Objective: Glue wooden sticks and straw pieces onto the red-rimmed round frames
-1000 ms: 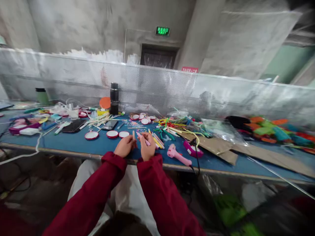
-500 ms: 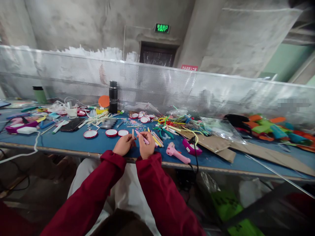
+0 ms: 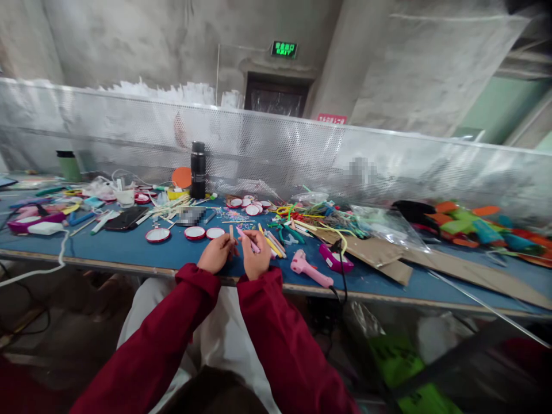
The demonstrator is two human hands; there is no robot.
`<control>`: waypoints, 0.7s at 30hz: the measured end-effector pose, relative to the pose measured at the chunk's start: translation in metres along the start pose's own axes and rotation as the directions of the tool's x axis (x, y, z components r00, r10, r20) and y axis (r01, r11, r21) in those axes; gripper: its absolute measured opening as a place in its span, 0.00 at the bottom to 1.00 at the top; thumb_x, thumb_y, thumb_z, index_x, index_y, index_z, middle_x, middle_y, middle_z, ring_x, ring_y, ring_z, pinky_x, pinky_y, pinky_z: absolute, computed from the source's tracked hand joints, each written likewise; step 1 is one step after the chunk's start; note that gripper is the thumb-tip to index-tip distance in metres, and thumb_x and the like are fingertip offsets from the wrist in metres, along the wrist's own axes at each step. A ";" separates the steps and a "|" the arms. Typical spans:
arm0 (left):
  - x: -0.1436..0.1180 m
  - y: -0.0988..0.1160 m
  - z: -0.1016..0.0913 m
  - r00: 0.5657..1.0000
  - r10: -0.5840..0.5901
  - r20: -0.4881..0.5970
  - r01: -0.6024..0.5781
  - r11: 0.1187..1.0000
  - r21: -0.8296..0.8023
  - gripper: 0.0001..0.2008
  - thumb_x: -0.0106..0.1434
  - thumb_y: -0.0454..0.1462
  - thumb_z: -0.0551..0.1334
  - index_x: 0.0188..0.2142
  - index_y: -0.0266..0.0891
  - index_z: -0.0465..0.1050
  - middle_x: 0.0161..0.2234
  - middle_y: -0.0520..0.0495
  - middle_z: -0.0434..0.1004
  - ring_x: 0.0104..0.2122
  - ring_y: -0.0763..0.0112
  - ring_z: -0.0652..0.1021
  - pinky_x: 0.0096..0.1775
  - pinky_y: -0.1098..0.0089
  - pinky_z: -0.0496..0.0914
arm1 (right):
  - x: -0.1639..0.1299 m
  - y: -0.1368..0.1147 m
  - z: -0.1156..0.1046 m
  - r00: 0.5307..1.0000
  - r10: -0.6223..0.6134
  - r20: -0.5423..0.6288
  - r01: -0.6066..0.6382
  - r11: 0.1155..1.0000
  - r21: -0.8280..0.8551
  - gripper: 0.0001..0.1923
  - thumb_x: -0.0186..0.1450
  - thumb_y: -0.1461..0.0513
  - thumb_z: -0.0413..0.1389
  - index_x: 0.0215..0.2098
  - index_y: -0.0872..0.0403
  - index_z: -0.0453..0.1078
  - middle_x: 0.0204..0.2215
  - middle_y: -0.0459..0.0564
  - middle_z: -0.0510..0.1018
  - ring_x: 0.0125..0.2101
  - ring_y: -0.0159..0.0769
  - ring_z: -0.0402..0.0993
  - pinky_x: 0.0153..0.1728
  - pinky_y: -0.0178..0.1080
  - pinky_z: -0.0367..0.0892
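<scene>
Left arm: dark red sleeve, reaching forward and up from the lower left, elbow bent, cuff ending at the wrist.
Left hand (image 3: 216,255): bare, back toward the camera, fingers curled inward into a closed pinch with the thumb toward the other hand.
Right arm: dark red sleeve, rising from the lower centre, running nearly parallel to the left, cuff at the wrist.
Right hand (image 3: 255,259): bare, back toward the camera, fingers bent and gathered in a closed grip, thumb side facing left.
Spacing: hands just beside each other, knuckles nearly meeting; forearms converge toward the wrists.
</scene>
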State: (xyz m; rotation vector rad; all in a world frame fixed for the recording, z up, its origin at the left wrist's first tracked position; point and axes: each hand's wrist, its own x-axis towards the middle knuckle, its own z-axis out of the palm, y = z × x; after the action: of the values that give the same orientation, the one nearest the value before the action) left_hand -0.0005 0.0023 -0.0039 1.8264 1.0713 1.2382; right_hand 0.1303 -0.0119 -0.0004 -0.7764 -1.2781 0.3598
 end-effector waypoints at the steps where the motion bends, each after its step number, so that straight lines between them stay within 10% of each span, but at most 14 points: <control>1: 0.000 0.000 0.000 1.000 0.004 0.004 -0.004 1.000 0.002 0.10 0.66 0.43 0.54 0.35 0.41 0.68 0.26 0.51 0.75 0.21 0.71 0.72 0.27 0.70 0.64 | 0.000 -0.001 0.000 1.000 0.004 -0.009 -0.004 1.000 -0.002 0.06 0.64 0.59 0.55 0.38 0.52 0.71 0.29 0.47 0.80 0.31 0.37 0.78 0.35 0.40 0.73; 21: -0.001 0.001 -0.001 1.000 0.019 0.005 -0.020 0.999 0.033 0.11 0.65 0.43 0.56 0.30 0.41 0.69 0.26 0.51 0.74 0.22 0.71 0.71 0.27 0.71 0.65 | -0.002 -0.008 -0.004 0.991 -0.122 0.063 0.132 0.969 -0.211 0.09 0.67 0.57 0.52 0.31 0.51 0.69 0.29 0.47 0.77 0.32 0.37 0.72 0.36 0.39 0.67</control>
State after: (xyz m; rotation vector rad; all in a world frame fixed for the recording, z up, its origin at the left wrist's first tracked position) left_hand -0.0012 0.0008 -0.0037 1.8681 1.0802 1.2339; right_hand 0.1317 -0.0203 0.0034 -0.8664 -1.4212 0.1392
